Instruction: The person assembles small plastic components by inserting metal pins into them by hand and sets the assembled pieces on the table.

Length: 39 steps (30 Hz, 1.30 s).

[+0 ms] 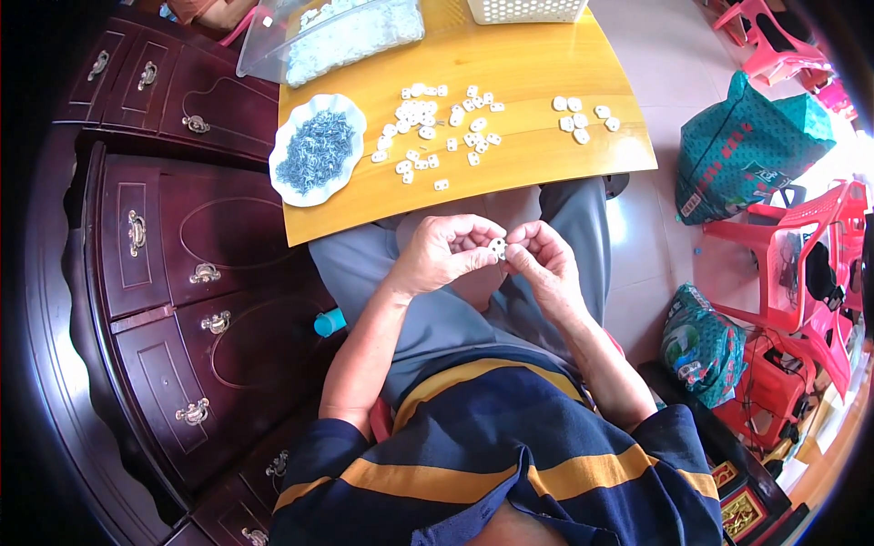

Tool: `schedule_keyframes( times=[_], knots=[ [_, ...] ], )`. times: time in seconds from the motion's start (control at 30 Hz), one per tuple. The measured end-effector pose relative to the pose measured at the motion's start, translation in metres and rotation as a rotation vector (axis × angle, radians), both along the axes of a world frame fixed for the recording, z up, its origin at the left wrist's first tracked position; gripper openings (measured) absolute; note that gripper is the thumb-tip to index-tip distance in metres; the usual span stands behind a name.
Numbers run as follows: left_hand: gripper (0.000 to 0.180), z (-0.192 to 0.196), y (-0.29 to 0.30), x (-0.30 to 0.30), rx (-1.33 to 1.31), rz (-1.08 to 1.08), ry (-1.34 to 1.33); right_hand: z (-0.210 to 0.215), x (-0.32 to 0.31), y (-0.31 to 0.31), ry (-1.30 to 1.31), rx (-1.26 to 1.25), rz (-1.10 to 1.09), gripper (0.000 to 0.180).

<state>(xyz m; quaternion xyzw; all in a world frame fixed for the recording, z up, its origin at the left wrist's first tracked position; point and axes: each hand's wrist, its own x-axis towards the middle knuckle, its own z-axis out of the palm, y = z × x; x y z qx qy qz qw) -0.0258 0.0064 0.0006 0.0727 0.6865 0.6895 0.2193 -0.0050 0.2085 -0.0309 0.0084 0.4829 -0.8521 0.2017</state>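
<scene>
- The left hand [446,250] and right hand [544,259] meet over the lap, below the desk's near edge.
- Both pinch 1 small white piece [497,247] between their fingertips, each grip closed on it.
- On the desk [537,64] lie scattered white pieces [435,127], with a smaller group [583,116] off to the right.
- A white dish [319,148] of grey bits sits at the desk's left edge.
- A clear tub [341,35] of white pieces stands at the far side.
- A dark cabinet [173,273] stands to the left.
</scene>
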Motion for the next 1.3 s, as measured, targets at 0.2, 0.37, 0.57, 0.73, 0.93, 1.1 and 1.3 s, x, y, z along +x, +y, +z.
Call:
schedule_keyframes(
  times=[0.2,0.37,0.57,0.73,0.93,1.1,1.3],
  knots=[
    [0.022,-0.005,0.0,0.001,-0.036,0.024,0.024,-0.004,0.001,-0.001,-0.024,0.059,-0.02,0.009],
    [0.02,-0.003,0.0,0.001,-0.149,-0.007,0.097,-0.005,-0.002,0.003,-0.1,0.174,0.058,0.013],
    [0.019,0.001,0.001,0.0,-0.199,-0.036,0.156,-0.003,-0.003,0.004,-0.202,0.106,0.11,0.015],
    [0.038,0.008,0.005,0.003,-0.346,-0.046,0.287,-0.006,-0.001,0.003,-0.215,0.066,0.124,0.017],
    [0.052,0.021,0.026,0.015,-0.671,0.077,0.66,-0.004,-0.001,0.001,-0.228,-0.016,0.082,0.018],
    [0.045,0.012,0.03,0.021,-0.779,0.087,0.795,-0.01,0.001,0.0,-0.227,-0.005,0.055,0.018],
    [0.038,0.004,0.031,0.021,-0.792,0.116,0.847,-0.018,0.004,0.0,-0.238,-0.057,0.07,0.016]
  ],
)
